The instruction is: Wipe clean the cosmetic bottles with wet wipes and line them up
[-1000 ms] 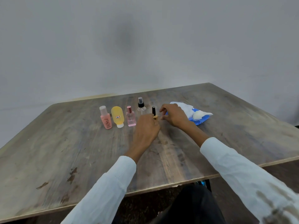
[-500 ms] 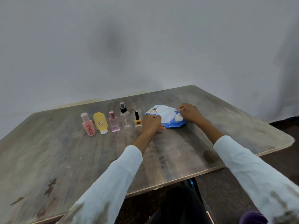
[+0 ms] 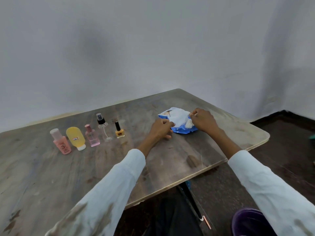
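Head view: I see both arms stretched forward over the counter (image 3: 170, 167), left hand (image 3: 161, 129) and right hand (image 3: 202, 120) pinching the wipes pack (image 3: 180, 122); five bottles (image 3: 90, 135) stand lined up, well left.

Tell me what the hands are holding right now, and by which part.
Both hands are on the blue wet wipe pack: the left hand pinches its near-left edge, the right hand pinches the white wipe at its right end.
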Demonstrator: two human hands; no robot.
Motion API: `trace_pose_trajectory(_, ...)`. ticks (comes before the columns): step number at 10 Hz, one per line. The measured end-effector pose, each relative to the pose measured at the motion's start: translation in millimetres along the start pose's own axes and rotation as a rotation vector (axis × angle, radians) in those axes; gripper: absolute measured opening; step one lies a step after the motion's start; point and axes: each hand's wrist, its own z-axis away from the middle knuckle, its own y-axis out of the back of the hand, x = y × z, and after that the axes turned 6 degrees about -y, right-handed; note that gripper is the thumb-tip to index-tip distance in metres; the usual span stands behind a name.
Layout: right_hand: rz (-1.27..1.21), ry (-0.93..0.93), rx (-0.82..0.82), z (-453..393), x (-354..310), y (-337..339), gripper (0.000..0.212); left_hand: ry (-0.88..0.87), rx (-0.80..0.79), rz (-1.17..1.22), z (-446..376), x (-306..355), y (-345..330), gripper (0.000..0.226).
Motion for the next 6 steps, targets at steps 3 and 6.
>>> trace_pose_trajectory(3, 0.004, -0.020, 0.119, 5, 40, 23, 0.028, -0.034, -0.075, -0.008, -2, 19, -39, 0.037)
trace_pose_trajectory(6, 0.154, 0.236, 0.256, 51, -36, 5, 0.043, -0.291, 0.149, -0.385, 54, 22, 26, 0.059)
